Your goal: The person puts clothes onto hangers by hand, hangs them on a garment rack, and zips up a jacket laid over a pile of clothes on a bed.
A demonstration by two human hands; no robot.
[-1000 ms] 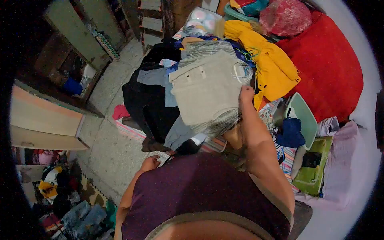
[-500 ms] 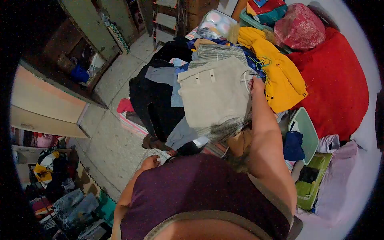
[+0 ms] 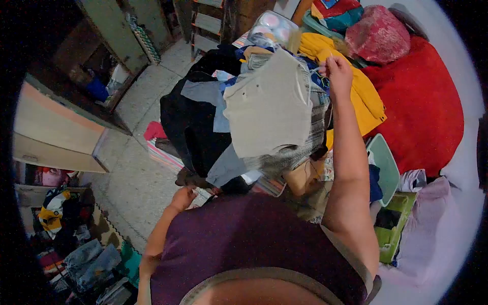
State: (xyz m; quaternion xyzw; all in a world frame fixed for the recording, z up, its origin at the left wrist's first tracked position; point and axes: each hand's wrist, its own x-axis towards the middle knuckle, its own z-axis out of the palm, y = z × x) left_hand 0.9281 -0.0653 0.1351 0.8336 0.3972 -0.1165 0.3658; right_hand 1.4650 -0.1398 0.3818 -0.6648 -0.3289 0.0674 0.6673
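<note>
pale garment [image 3: 269, 109]: spread over the top of the clothes heap, with grey patterned cloth [image 3: 287, 161] exposed below its lower edge and a black garment [image 3: 184, 119] heaped to its left.

right hand [image 3: 339, 73]: raised just beside the pale garment's right edge, in front of a yellow garment [image 3: 367, 99]. fingers bent, with the thumb brought near them; whether a thin edge or a hanger is clamped between them cannot be told.

left hand [image 3: 183, 198]: held low by the purple top [image 3: 239, 239], near the heap's front edge. fingers curled; whether anything is held cannot be told.

risks, as judged: the pale garment could be creased or dragged askew if pulled from one side only, since no support by the left hand is seen. the grey patterned cloth could be drawn along by friction. loose pieces at the heap's left side could be tipped onto the floor [image 3: 145, 203] if the black garment were shifted. thin cords or hangers [image 3: 319, 79] near the right hand could be snagged.
</note>
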